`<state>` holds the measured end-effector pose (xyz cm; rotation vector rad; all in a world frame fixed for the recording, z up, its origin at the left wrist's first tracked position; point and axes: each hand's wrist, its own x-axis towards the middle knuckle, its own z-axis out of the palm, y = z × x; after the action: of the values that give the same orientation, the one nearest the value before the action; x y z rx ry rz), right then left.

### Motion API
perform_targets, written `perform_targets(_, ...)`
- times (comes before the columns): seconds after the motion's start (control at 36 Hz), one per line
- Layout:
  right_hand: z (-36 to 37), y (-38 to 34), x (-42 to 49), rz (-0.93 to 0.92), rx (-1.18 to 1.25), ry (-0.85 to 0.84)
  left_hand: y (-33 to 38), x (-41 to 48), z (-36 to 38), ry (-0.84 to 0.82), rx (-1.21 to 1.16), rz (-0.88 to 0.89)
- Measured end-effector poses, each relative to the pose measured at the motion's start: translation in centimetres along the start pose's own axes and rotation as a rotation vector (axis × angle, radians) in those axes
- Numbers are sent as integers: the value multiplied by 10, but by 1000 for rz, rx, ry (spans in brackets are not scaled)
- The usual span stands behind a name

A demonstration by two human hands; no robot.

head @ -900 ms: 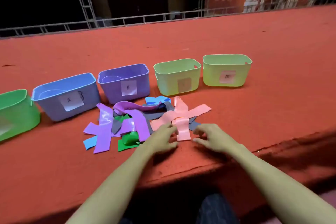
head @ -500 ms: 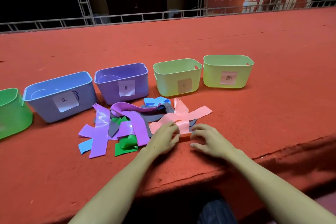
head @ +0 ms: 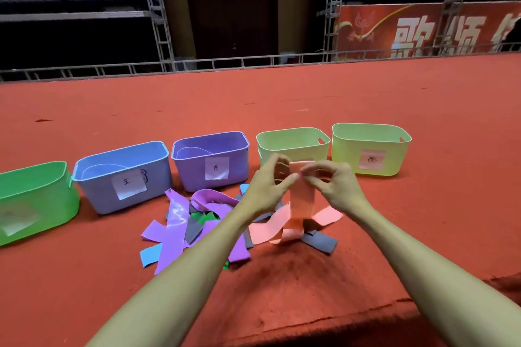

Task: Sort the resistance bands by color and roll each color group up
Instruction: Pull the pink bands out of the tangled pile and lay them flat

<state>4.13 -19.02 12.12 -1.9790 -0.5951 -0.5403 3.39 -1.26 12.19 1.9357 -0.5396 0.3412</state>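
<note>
A pink resistance band (head: pixel 301 200) hangs upright above the pile, its lower end still touching the red surface. My left hand (head: pixel 267 191) pinches its top left corner and my right hand (head: pixel 334 184) pinches its top right corner. Beneath it lie other pink bands (head: pixel 266 227) and a grey band (head: pixel 320 242). To the left sits a tangle of purple bands (head: pixel 174 222), with green (head: pixel 201 217) and blue (head: pixel 149 256) pieces partly buried.
Five labelled bins stand in a row behind the pile: green (head: pixel 36 200), blue (head: pixel 124 175), purple (head: pixel 211 159), and two yellow-green ones (head: pixel 293 144) (head: pixel 369 149). The red carpeted platform's front edge (head: pixel 366 315) runs close to me. A metal railing (head: pixel 197 65) borders the far side.
Both hands have lifted from the pile, raising one pink band by its top end until it hangs upright. The camera has tilted upward.
</note>
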Motion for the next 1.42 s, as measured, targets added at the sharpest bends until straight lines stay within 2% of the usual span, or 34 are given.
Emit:
perform_targets(0.14,-17,-28,31,-38,63,1,22,14,-10,84,-127,-1)
perform_targets(0.28,-32,-59,52,-98,89,-32,45,24,-18,175,-229,76)
perform_targets(0.5,-56,-96,72,-116,151,42,54,13,-6,-117,-243,138)
perform_targets(0.67,-79,-111,76,-122,111,196,36,-14,17,-167,-182,89)
perform_targets(0.89,-100,-94,65,-59,128,280,-5,-64,47,-197,-177,-47)
perform_targets(1.0,-95,-75,46,-14,121,257,-18,-79,57,-245,-133,-88)
perform_targets(1.14,-80,-45,15,0,42,178,-43,-92,64,-474,58,-87)
perform_targets(1.22,-75,-27,-5,-40,-40,134,-52,-87,59,-570,131,-23)
perform_targets(1.31,-74,-10,-25,-55,-118,113,-55,-67,51,-599,243,69)
perform_targets(1.42,-73,15,-44,-46,-162,108,-52,-27,47,-535,322,44)
